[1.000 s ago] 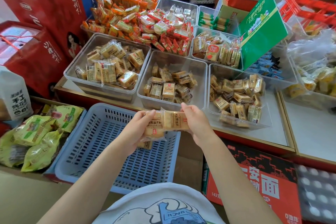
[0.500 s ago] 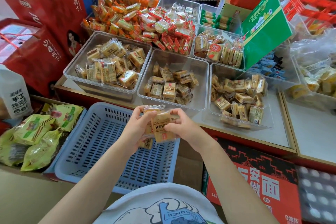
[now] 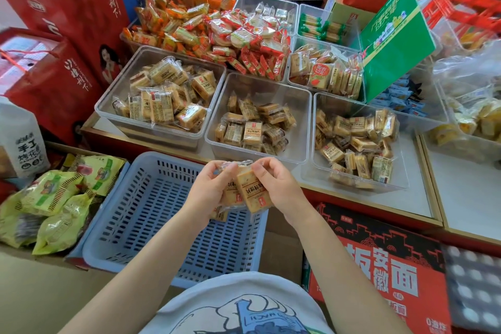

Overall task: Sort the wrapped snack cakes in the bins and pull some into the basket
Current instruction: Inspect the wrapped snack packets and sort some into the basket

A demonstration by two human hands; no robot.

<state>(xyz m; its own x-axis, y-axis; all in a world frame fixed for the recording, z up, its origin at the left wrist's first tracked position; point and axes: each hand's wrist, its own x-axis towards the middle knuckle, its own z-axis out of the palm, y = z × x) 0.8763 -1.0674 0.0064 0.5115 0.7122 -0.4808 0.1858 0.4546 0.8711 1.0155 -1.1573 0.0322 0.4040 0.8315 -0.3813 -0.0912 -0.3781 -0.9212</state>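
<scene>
- Above the blue basket (image 3: 151,214), both hands meet in mid-air, each gripping wrapped snack cakes (image 3: 250,192).
- Left hand (image 3: 214,192) curls its fingers round a small stack of the cakes, thumb on top by the wrapper's crimped edge.
- Right hand (image 3: 279,184) pinches the front cake, which stands tilted with its label facing up.
- Beyond the hands, three clear bins hold more cakes: left bin (image 3: 108,106), middle bin (image 3: 303,122), right bin (image 3: 401,179).

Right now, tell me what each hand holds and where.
Both hands, left and right, hold wrapped snack cakes above the blue basket, fingertips pinching the wrappers' top edges.
</scene>
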